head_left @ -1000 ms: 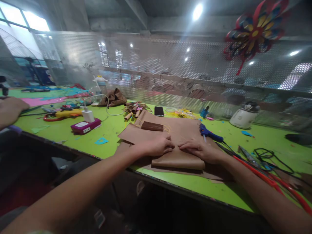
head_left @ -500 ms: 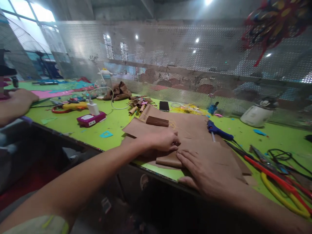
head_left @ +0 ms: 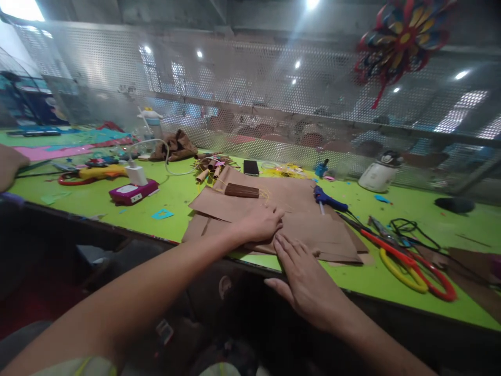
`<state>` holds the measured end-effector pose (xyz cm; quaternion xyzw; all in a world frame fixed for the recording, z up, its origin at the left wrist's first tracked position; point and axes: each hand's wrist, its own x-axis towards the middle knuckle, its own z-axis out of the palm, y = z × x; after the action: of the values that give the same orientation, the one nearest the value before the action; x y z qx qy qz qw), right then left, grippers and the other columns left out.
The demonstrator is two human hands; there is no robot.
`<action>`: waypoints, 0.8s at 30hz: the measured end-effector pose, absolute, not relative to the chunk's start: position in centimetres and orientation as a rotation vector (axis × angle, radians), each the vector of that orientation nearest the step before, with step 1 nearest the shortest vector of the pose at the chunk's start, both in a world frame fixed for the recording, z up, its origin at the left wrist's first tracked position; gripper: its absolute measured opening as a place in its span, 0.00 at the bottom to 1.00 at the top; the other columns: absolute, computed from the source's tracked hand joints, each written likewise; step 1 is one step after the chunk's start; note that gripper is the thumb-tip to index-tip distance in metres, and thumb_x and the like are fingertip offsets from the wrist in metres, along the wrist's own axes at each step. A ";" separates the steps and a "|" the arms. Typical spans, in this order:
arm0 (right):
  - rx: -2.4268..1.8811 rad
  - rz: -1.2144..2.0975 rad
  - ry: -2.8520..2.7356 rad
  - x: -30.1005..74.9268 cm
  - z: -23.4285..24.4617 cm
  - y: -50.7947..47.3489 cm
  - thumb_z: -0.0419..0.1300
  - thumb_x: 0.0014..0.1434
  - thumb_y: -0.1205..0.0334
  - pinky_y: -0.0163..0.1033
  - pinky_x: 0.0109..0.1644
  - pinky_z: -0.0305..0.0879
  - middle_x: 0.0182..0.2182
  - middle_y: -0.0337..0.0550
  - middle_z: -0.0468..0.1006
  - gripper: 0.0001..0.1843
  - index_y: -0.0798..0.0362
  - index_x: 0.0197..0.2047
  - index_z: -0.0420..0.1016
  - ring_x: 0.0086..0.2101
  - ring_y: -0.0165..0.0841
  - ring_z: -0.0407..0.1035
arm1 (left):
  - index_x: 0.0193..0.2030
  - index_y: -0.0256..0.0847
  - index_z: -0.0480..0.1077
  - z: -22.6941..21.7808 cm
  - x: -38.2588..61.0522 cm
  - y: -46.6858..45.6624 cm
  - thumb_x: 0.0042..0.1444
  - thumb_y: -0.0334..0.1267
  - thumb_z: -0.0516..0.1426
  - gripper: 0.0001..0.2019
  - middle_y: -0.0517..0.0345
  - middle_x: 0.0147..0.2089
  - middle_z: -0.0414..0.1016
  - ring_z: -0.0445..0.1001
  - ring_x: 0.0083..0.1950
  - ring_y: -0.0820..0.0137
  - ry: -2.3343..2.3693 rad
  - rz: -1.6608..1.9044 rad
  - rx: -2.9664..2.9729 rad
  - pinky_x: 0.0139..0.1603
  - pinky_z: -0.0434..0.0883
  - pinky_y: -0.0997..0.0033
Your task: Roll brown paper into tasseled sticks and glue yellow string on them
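And there's the shift: a second ago the right hand (head_left: pixel 303 277) lay over toward the right of the brown paper (head_left: pixel 332 235); now it has swung round to the near edge, fingers straight and together, tips laid on the paper, thumb poking out past the table's rim. The left hand (head_left: pixel 264 222) has kept its place, fingers curled down on the sheet just beyond. They sit side by side; whether they touch, or whether the left pinches the paper, I can't tell from here. The curl of paper that showed along the near side has gone from sight, so I'd judge that both hands are now bearing on that near edge together.

The paper sits mid-table, at the near edge, layered and creased. On its far part rests a dark brown bundle (head_left: pixel 241 190), with a blue glue gun (head_left: pixel 331 199) at its right edge. Farther right, red-and-yellow-handled scissors (head_left: pixel 389 247) lie on the green table (head_left: pixel 180 196). Beyond the paper, a phone (head_left: pixel 251 167) and a heap of small tubes (head_left: pixel 211 166); to the left, a purple power block (head_left: pixel 131 193). Someone else's hand (head_left: pixel 10 164) edges in at far left. A perforated screen (head_left: pixel 250 94) backs it all, a bright flower ornament (head_left: pixel 405 37) high on the right.
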<state>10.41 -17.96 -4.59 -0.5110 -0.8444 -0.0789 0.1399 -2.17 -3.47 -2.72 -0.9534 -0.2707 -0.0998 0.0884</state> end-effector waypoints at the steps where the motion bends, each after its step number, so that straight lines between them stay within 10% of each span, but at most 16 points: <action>1: -1.483 -0.239 -2.429 10.4 -4.8 -18.4 0.46 0.60 0.41 0.57 0.61 0.54 0.61 0.63 0.57 0.40 0.66 0.63 0.56 0.61 0.49 0.51 | 0.46 0.35 0.64 -2.7 -2.2 -3.5 0.63 0.42 0.44 0.14 0.46 0.43 0.69 0.68 0.41 0.64 -0.800 -0.297 -2.832 0.43 0.63 0.65; 24: -1.453 -0.145 -2.285 10.5 -3.4 -20.2 0.51 0.62 0.53 0.54 0.50 0.63 0.49 0.52 0.70 0.22 0.51 0.57 0.64 0.49 0.45 0.62 | 0.41 0.31 0.71 0.9 -1.9 -5.3 0.57 0.36 0.51 0.12 0.43 0.37 0.73 0.72 0.38 0.62 -0.783 -0.067 -2.855 0.38 0.66 0.66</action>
<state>10.55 -20.19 -3.37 -0.5235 -0.8232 -0.0521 0.2135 -1.92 -5.29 0.86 -0.9603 -0.2632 -0.0225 0.0900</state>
